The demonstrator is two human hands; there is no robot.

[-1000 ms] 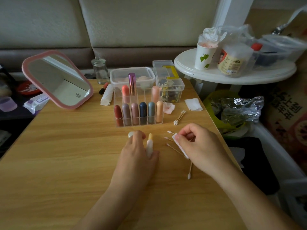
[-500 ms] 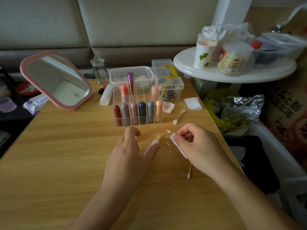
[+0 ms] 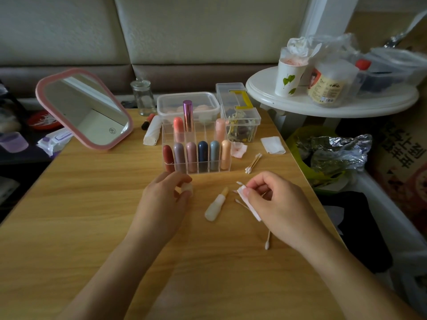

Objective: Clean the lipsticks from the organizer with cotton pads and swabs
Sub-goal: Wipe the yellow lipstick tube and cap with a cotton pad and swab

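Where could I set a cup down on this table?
Bare wood: left, between the mirror, the organizer and the left hand gripping a cap; also the near edge. Crowded: from the open lipstick to the right hand pinching a cotton pad, and the swabs right of the organizer.

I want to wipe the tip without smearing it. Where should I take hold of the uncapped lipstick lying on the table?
Pinch the white barrel of the lipstick across its width, near the blunt near end, coming from above. It lies flat with the yellow tip pointing away, so this probably leaves the tip bare for the cotton pad in the right hand.
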